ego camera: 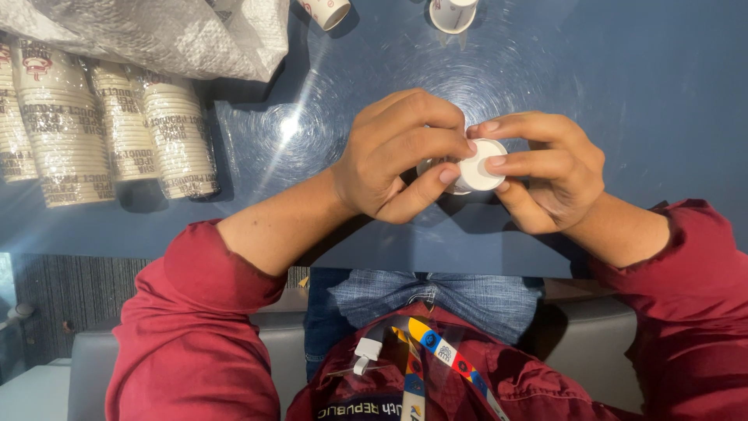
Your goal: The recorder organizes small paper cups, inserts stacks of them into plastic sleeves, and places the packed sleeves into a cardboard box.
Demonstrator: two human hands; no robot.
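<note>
Your left hand (pixel 389 156) and right hand (pixel 545 175) meet over the blue desk (pixel 639 86), and both are closed on one small white paper cup (pixel 477 165) turned on its side, its round base facing you. The fingers (pixel 436 144) of your left hand wrap the cup's body from above and below, hiding most of it; your right hand's fingers pinch the rim of the base. The cup is held just above the desk, roughly at its middle.

Away from the cup, past your left hand, several sleeves of stacked paper cups (pixel 109 132) lie in clear wrap, with a crumpled plastic bag (pixel 171 31) beyond them. Beyond the cup, at the desk's far edge, lie two loose paper cups (pixel 453 12).
</note>
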